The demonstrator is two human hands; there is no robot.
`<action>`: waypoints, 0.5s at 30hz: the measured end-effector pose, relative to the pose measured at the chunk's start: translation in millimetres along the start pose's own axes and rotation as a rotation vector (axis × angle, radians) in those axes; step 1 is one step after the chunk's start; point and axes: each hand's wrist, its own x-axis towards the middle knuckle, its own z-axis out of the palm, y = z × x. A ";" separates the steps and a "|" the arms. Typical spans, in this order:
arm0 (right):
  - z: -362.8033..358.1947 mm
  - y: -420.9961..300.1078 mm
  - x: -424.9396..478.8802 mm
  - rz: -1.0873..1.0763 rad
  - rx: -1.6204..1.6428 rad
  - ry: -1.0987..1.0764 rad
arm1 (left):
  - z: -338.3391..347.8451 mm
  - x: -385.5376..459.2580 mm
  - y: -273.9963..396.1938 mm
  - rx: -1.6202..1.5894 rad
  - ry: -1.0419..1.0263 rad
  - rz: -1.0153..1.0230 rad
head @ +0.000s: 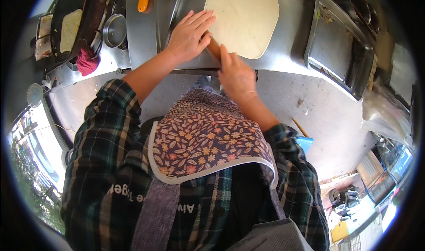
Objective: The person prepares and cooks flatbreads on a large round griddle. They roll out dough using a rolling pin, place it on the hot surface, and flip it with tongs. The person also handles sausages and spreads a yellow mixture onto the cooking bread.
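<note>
A wooden rolling pin (213, 49) lies slantwise between my hands at the lower left edge of a flat sheet of dough (244, 21). My left hand (192, 33) rests over the pin's far end, fingers extended, fingertips by the dough's left edge. My right hand (236, 73), slightly blurred, is closed around the near end at the edge of the steel worktop (282, 56). How firmly the left hand holds the pin is hard to tell, as the palm hides that part.
An orange-handled tool (144, 0) lies at the upper left. Further left are a round metal tin (115, 30), a red cloth (87, 61) and a dark griddle pan (56, 51) with a flatbread (70, 31). A metal tray (332, 45) with scraps stands at right.
</note>
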 end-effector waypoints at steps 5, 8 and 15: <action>-44.9 90.8 33.7 -0.088 -0.019 0.345 | 18.6 52.9 -1.7 -0.026 0.203 -0.034; -10.0 67.2 -5.2 0.041 -0.012 0.358 | 23.2 7.0 31.5 -0.029 0.084 -0.073; -26.6 83.5 -7.3 -0.096 0.056 0.376 | 6.3 -39.3 30.3 -0.056 -0.039 0.037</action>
